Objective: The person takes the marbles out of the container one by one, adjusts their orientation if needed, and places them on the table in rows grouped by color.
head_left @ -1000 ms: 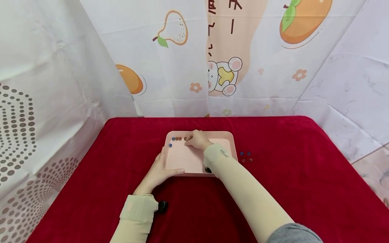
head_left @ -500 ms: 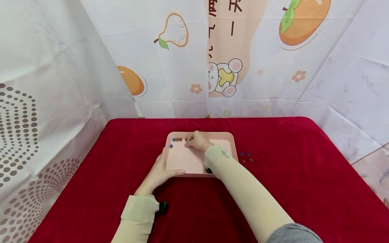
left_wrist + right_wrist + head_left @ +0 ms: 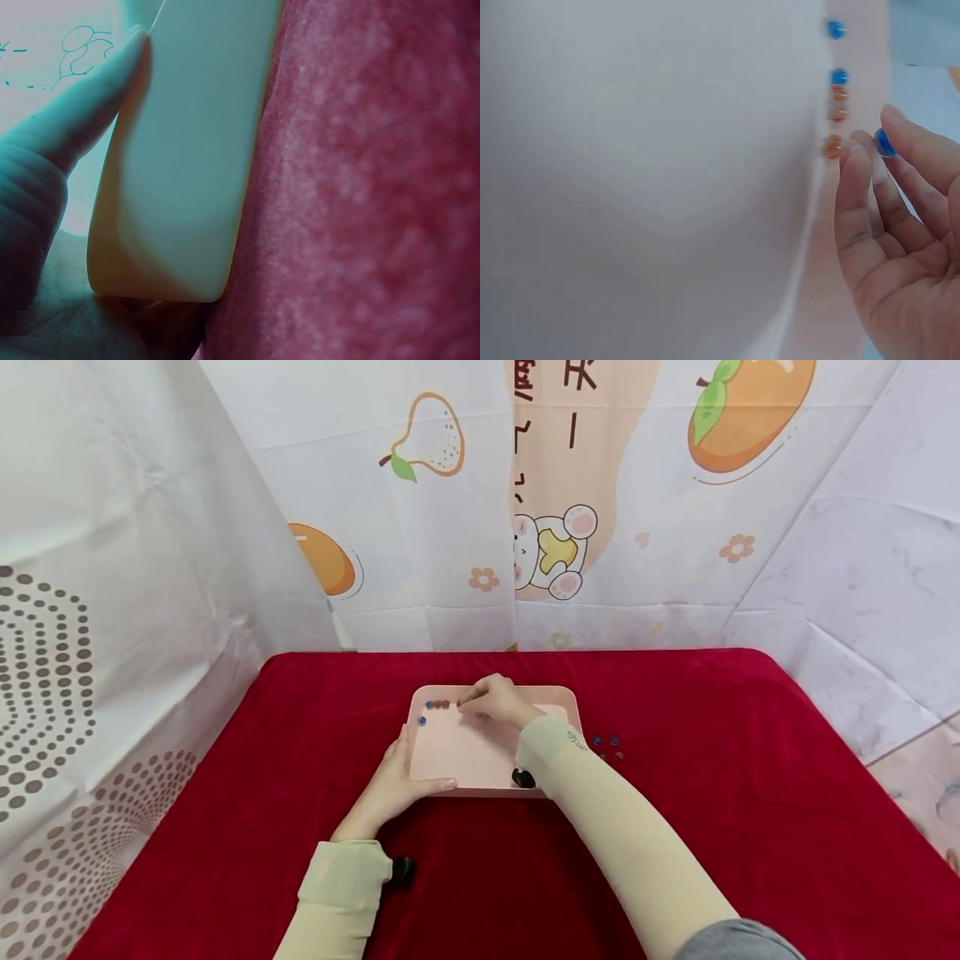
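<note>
Left hand point(image 3: 388, 785) grips the pink tray point(image 3: 461, 756), right hand point(image 3: 497, 700) pinches a blue marble point(image 3: 884, 143), sleeve point(image 3: 600, 810) kinda blocks one tray corner near some loose marbles point(image 3: 614, 741).

Character 天 point(image 3: 580, 374) on the curtain point(image 3: 442, 552) beside cut-off characters point(image 3: 524, 381), illegible lettering point(image 3: 577, 741) on the right sleeve point(image 3: 622, 827)

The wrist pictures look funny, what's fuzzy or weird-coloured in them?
Left wrist view: the left hand has a blue-green tint, and the red cloth looks fuzzy; right wrist view: the tray looks washed out, and the marbles slightly blurry with shiny glints.
</note>
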`<state>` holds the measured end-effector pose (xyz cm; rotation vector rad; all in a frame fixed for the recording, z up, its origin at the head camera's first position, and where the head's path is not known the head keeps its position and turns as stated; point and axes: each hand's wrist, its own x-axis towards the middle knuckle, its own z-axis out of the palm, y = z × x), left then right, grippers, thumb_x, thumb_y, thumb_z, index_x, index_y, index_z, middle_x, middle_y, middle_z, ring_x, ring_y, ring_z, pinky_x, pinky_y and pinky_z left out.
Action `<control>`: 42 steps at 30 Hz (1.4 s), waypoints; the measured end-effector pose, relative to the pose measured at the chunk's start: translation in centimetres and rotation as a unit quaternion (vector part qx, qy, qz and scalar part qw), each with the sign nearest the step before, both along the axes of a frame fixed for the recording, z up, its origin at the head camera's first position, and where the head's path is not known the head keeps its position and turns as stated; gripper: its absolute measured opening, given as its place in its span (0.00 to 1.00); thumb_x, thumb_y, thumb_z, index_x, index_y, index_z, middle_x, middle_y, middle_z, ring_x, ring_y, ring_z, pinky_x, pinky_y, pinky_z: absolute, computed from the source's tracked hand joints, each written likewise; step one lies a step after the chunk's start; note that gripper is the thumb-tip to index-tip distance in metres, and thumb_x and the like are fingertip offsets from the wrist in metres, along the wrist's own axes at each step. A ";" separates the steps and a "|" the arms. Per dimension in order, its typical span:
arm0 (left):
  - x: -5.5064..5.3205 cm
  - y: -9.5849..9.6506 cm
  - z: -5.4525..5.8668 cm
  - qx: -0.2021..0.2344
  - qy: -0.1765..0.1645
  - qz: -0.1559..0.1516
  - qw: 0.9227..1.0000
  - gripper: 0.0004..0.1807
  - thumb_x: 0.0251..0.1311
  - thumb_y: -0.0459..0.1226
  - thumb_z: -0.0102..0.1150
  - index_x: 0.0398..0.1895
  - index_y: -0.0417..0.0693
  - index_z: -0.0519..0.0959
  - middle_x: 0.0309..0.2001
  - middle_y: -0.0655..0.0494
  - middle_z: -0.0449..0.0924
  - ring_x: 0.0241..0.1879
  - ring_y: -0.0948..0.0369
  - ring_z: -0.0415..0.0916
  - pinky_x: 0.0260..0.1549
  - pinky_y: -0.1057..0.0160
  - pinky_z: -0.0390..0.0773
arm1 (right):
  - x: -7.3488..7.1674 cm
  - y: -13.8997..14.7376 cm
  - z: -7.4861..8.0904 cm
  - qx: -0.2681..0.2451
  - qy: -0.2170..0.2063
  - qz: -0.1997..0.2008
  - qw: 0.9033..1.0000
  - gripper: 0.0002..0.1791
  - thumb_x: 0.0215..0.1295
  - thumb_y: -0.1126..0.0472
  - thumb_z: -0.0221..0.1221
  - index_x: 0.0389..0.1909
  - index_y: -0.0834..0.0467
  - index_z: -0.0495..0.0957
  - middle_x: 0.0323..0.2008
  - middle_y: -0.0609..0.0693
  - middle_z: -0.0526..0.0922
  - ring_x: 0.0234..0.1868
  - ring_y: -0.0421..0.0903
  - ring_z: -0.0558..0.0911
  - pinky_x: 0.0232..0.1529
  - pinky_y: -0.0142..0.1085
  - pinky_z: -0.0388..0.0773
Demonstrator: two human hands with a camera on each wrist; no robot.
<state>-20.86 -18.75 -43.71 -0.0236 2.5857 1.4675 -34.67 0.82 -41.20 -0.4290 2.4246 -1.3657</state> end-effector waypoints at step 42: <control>0.1 0.2 -0.1 0.011 0.012 0.001 1.000 0.69 0.44 0.53 0.78 0.81 0.58 0.36 0.81 0.49 0.33 0.78 0.46 0.38 0.72 0.35 0.50 | 8.6 9.6 4.2 -0.199 0.005 -0.033 0.979 0.17 0.60 0.64 0.67 0.49 0.67 0.82 0.33 0.44 0.87 0.32 0.47 0.85 0.42 0.39 0.84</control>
